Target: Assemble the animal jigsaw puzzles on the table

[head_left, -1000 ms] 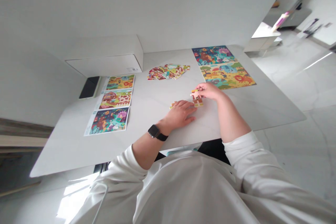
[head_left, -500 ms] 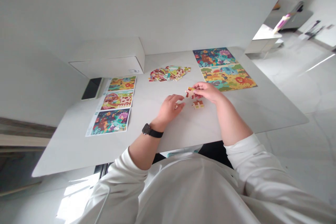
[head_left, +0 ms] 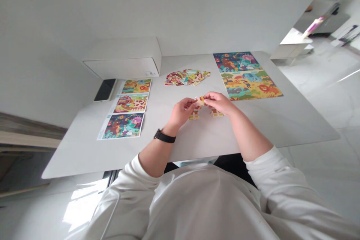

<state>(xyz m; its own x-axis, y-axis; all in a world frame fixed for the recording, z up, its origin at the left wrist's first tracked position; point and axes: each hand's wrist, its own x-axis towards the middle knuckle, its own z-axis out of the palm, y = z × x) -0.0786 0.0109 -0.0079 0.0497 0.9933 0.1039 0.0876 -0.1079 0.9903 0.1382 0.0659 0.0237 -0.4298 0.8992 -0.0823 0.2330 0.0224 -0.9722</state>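
Observation:
Between my two hands, just above the table, is a puzzle piece (head_left: 199, 101) with pink, red and yellow on it. My left hand (head_left: 181, 111) pinches its left side with thumb and forefinger. At its right edge, my right hand (head_left: 218, 102) grips it between the fingertips. Below my left fingers lies another puzzle piece (head_left: 194, 116), brown and yellow, partly covered by the hand. Under my right hand are joined-looking puzzle pieces (head_left: 216, 113), half hidden. Farther back spreads a heap of loose puzzle pieces (head_left: 187, 77).
On the left lies a sheet with three printed pictures (head_left: 131, 104), beside a black phone (head_left: 105, 90). Behind them stands a white box (head_left: 123, 67) against the wall. Two colourful pictures, a night scene (head_left: 234, 62) and a lion scene (head_left: 250, 84), lie at the right.
My right hand has turned the puzzle piece and brought it left. My left hand has moved in and closed on it. The view has shifted slightly.

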